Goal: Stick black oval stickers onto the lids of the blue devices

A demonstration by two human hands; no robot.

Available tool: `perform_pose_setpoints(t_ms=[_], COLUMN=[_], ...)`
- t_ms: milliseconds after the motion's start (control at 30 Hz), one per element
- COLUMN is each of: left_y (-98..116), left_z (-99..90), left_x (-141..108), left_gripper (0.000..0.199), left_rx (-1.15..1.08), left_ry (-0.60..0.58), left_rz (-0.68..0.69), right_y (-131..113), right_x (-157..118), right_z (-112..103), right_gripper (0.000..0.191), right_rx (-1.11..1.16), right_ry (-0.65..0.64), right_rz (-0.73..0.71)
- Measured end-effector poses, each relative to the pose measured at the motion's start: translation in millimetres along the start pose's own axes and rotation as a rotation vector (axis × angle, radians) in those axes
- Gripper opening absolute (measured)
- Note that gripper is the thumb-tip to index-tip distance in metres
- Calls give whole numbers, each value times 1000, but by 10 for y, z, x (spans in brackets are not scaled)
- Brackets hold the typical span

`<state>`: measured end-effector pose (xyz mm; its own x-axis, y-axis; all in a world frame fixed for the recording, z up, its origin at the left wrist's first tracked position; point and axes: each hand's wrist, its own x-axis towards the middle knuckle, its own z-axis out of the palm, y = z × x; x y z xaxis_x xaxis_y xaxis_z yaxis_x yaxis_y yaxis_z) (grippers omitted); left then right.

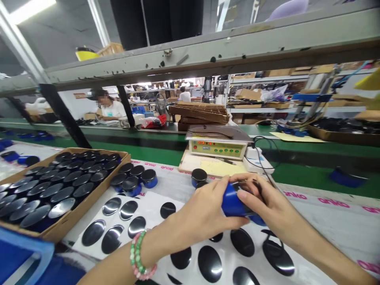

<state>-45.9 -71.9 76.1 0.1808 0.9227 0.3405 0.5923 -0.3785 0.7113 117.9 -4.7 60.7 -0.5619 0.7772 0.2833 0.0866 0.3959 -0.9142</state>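
Observation:
My left hand (202, 209), with beaded bracelets (139, 255) at its wrist, is wrapped round the side of a blue and black round part (233, 202). The fingers of my right hand (267, 202) press on the same part from the right, over its black end. A second blue piece (257, 219) shows just under my right fingers; its full shape is hidden. Below both hands lie white sheets with black round stickers (209, 263). Several blue parts with black tops (149, 178) stand upright left of my hands.
A cardboard tray (62, 227) of black-topped parts fills the left side, above a blue bin (26, 253). A control box (218, 147) with cables stands behind my hands. Blue parts (348, 177) lie on the green belt (308, 166). A person (112, 109) sits across it.

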Motion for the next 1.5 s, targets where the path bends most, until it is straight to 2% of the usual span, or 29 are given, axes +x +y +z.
perform_pose_setpoints(t_ms=[200, 267, 333, 400, 467, 533, 600, 667, 733, 833, 900, 967, 1067, 1100, 1167, 1200, 1267, 1367, 1500], left_y=[-38, -102, -229, -441, -734, -1070, -1391, -1648, -1810, -1849, -1745, -1566, -1264, -1181, -1072, -1045, -1033, -1027, -927], left_z=[82, 74, -26, -249, -577, -944, -1274, -1523, -1685, -1766, -1679, -1446, -878, -673, -315, -179, 3, 141, 316], left_x=[-129, -123, -61, 43, 148, 210, 210, 164, 108, 66, 66, 68, 55, 51, 57, 69, 108, 166, 203], left_gripper=[70, 74, 83, 83, 67, 44, 37, 36, 35, 36, 37, 39, 41, 47, 69, 76, 75, 67, 68], left_rx=[146, 200, 247, 309, 395, 484, 553, 606, 652, 708, 735, 729, 614, 563, 490, 466, 429, 361, 267], left_ry=[84, 95, 116, 179, 271, 359, 387, 373, 339, 288, 271, 227, 29, -45, -115, -119, -89, -34, -28], left_rz=[3, 15, 0, -72, -212, -416, -630, -793, -898, -941, -871, -709, -357, -253, -120, -85, -55, -26, 12], right_y=[-10, -55, -84, -61, 37, 196, 371, 511, 590, 617, 609, 598, 587, 586, 591, 595, 592, 518, 290], right_x=[26, 47, 98, 177, 263, 326, 362, 391, 436, 536, 595, 631, 646, 645, 642, 639, 624, 574, 465], right_z=[131, 154, 106, -34, -241, -444, -568, -579, -496, -311, -215, -158, -128, -127, -136, -146, -174, -203, -160], right_gripper=[29, 25, 30, 38, 40, 41, 36, 24, 17, 24, 27, 26, 23, 23, 22, 22, 22, 19, 13], right_rx=[-100, -211, -388, -553, -716, -858, -947, -988, -1032, -1100, -1128, -1128, -1108, -1106, -1110, -1110, -1097, -1032, -908], right_ry=[49, 2, 9, 84, 147, 116, 44, -25, -84, -169, -238, -309, -373, -375, -355, -343, -320, -265, -175], right_rz=[-52, -59, -124, -193, -166, -83, -52, -64, -71, -46, -30, -35, -62, -69, -77, -79, -81, -100, -158])
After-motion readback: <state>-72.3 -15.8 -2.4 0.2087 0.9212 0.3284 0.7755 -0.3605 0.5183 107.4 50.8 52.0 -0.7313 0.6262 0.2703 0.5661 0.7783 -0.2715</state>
